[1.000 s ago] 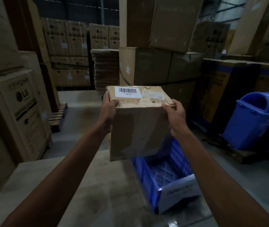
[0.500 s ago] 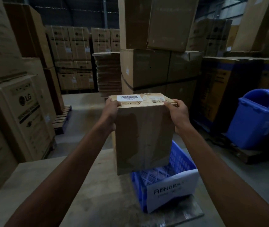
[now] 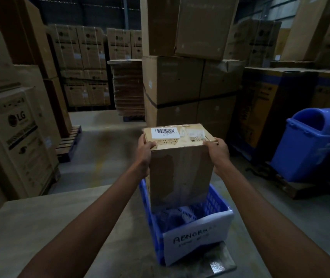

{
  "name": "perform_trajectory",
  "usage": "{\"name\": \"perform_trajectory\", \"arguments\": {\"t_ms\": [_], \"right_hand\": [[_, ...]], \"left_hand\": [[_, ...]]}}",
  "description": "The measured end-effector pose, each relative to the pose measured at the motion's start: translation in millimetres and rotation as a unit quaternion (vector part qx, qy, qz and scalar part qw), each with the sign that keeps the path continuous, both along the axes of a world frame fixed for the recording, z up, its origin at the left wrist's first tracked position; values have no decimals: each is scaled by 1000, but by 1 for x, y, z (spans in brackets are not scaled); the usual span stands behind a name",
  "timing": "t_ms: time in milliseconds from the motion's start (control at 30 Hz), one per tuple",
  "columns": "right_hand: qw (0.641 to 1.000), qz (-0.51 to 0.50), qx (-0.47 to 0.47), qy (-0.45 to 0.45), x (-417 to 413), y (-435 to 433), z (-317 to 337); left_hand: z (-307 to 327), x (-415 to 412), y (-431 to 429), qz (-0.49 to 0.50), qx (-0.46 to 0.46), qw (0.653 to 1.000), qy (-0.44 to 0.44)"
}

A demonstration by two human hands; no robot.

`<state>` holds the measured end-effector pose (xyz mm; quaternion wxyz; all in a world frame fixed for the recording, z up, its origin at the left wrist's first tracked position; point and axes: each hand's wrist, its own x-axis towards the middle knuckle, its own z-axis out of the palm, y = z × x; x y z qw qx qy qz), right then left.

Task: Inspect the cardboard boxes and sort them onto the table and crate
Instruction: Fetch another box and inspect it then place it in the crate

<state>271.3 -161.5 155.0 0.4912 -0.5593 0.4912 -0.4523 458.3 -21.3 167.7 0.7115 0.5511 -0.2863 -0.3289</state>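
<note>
A tall brown cardboard box (image 3: 180,177) with a barcode label and torn tape on its top hangs upright over the blue plastic crate (image 3: 218,203). My left hand (image 3: 145,155) grips its upper left edge, and my right hand (image 3: 217,152) grips the upper right edge. The box's lower end sits inside the crate's mouth; whether it touches the bottom is hidden. A white paper sign reading "ABNORM.." (image 3: 196,235) covers the crate's near wall. The crate stands on the grey table (image 3: 59,227).
A blue swing-lid bin (image 3: 312,145) stands at the right on a pallet. Stacks of large cardboard cartons (image 3: 190,81) rise just behind the crate and along the left side (image 3: 17,133). An open floor aisle (image 3: 100,137) runs back on the left.
Both hands have lowered the box toward and into the crate. The view has shifted, so the crate now lies more centred beneath the box.
</note>
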Motion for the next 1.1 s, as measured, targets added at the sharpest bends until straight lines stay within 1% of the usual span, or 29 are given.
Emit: {"name": "perform_trajectory", "arguments": {"t_ms": [167,333,400,500,567,633,800,833,967,1033,1100], "right_hand": [[999,13,30,-31,10,-19,-4],[999,6,22,-30,27,-50,-13],[999,3,17,-29,36,-59,-12],[1000,-18,-5,14,49,-80,-15],[998,-32,-26,48,56,-92,-18],[997,-31,-33,64,59,-96,-21],[998,-6,6,68,58,-98,-45],[998,1,21,65,56,-96,-51],[996,49,69,39,48,-86,-84],[994,69,79,42,44,-81,-100],[992,76,85,56,40,-77,-117]], "left_hand": [[-1,6,-28,-2,-11,1000,-3],[-8,31,-64,-3,-6,999,-36],[-6,37,-71,-7,-10,1000,-22],[-11,47,-83,-13,-5,1000,15],[-20,52,-87,-12,2,1000,21],[-34,54,-88,-4,12,1000,11],[-60,43,-81,8,19,1000,6],[-66,40,-78,17,27,999,11],[-101,35,-63,54,75,996,-18],[-120,34,-56,60,100,993,-23],[-135,28,-49,58,115,990,-50]]}}
